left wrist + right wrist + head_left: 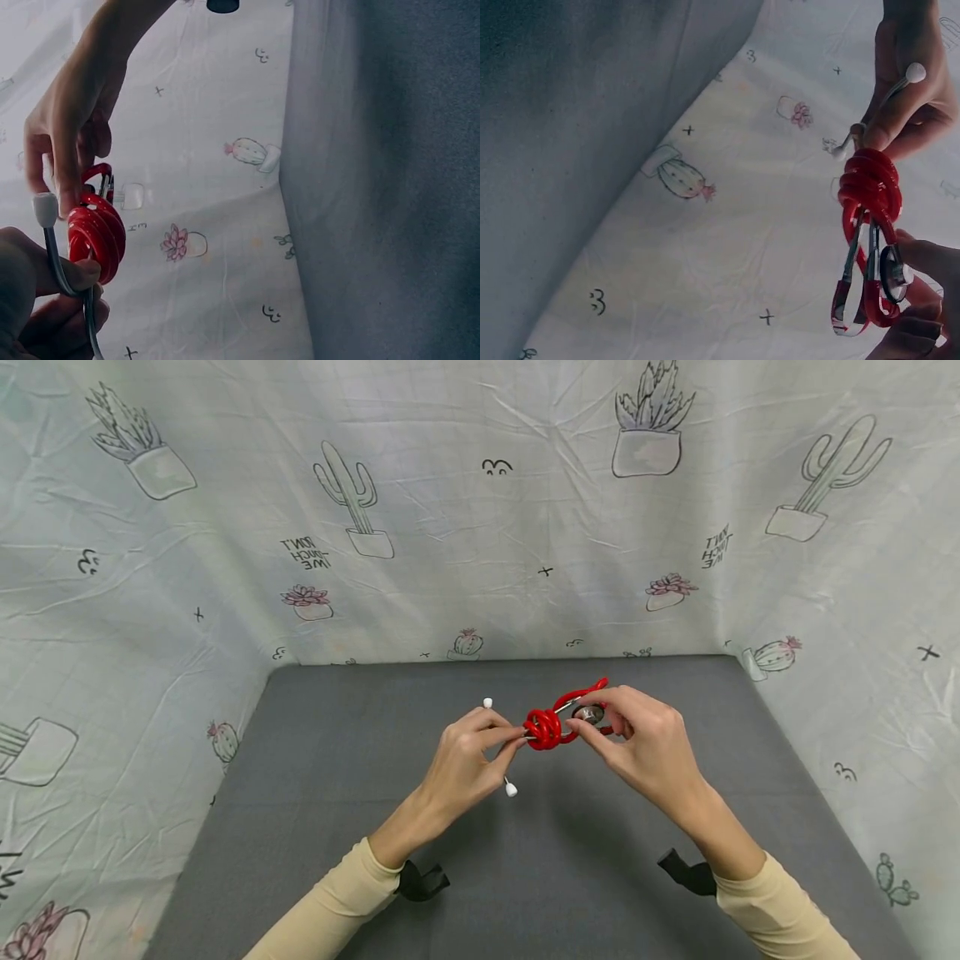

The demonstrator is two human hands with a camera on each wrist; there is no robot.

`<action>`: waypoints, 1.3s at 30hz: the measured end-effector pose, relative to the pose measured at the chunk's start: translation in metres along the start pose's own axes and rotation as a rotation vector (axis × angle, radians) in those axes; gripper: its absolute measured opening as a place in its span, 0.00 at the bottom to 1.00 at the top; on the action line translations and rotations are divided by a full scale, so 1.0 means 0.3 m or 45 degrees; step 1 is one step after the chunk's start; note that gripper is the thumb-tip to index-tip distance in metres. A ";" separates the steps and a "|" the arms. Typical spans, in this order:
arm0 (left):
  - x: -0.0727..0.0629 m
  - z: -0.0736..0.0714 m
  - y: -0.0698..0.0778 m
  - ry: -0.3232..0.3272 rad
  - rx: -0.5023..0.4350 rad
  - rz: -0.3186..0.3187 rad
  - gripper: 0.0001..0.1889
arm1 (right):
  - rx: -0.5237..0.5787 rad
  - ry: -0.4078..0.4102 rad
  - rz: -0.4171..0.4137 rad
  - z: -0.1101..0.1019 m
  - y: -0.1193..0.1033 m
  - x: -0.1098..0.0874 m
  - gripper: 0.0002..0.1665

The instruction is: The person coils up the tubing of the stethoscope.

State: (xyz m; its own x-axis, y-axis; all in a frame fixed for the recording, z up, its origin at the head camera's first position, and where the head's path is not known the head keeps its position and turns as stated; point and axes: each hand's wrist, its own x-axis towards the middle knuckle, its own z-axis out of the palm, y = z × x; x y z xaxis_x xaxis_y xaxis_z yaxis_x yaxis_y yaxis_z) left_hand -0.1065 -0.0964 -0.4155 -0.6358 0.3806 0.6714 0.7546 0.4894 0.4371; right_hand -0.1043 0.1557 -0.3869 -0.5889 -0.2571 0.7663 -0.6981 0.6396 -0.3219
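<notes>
Above the table, both hands hold a stethoscope (543, 729), its red tubing wound into a tight knot-like coil. My left hand (472, 756) pinches the metal ear tubes where they leave the coil. A white ear tip (488, 702) sticks out beyond these fingers, and a second ear tip (512, 789) hangs below them. At the other end, my right hand (652, 735) grips the tubing loops beside the round metal chest piece (592, 713). In the right wrist view, metal tubes (874, 244) run out of the coil (870, 184) into these loops. The right fingers partly cover the chest piece.
A grey table top (337, 843) lies beneath the hands. White cloth (465, 527) printed with cacti surrounds it at the back and both sides. Black straps (422, 882) hang at both wrists.
</notes>
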 end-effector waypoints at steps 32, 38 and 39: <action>0.004 -0.014 -0.012 0.019 0.227 0.221 0.08 | 0.241 0.177 0.219 0.067 0.030 -0.055 0.10; 0.001 -0.007 -0.018 0.002 0.223 0.214 0.07 | 0.176 0.219 0.071 0.074 0.050 -0.065 0.13; 0.000 -0.005 -0.020 -0.002 0.222 0.211 0.07 | 0.172 0.210 0.050 0.072 0.054 -0.066 0.11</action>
State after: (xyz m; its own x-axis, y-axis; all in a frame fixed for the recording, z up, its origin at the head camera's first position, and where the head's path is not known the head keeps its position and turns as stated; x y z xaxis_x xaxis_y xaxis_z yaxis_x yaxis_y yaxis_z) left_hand -0.1108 -0.1007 -0.4171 -0.5058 0.4684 0.7244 0.8094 0.5482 0.2108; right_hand -0.1127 0.1554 -0.4194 -0.5500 -0.1044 0.8286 -0.7304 0.5412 -0.4166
